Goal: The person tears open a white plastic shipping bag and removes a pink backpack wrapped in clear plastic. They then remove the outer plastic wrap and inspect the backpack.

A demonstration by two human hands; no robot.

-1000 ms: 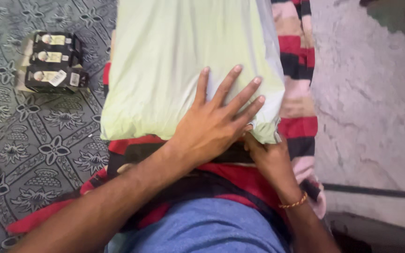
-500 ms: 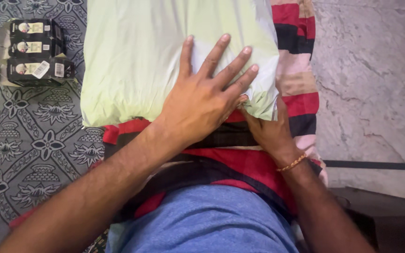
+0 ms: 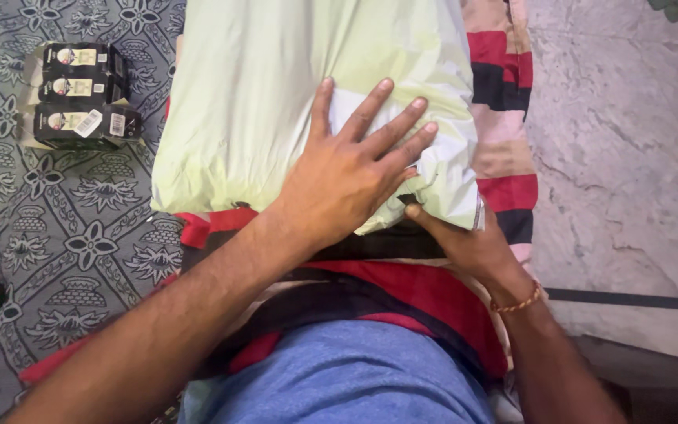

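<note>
Head view: left hand [image 3: 339, 177] flat, fingers spread on pale green bag [image 3: 276, 94]; right hand [image 3: 464, 243] grips corner, fingertips hidden.

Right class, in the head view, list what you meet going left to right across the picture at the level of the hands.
Patterned grey mat → pale green pillow → left hand → right hand → striped blanket → bare stone floor.

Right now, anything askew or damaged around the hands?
Nothing damaged or spilled. The pale green cloth lies slightly skewed on the striped blanket, its near corner rumpled where the left hand presses flat and the right hand reaches beneath.
</note>
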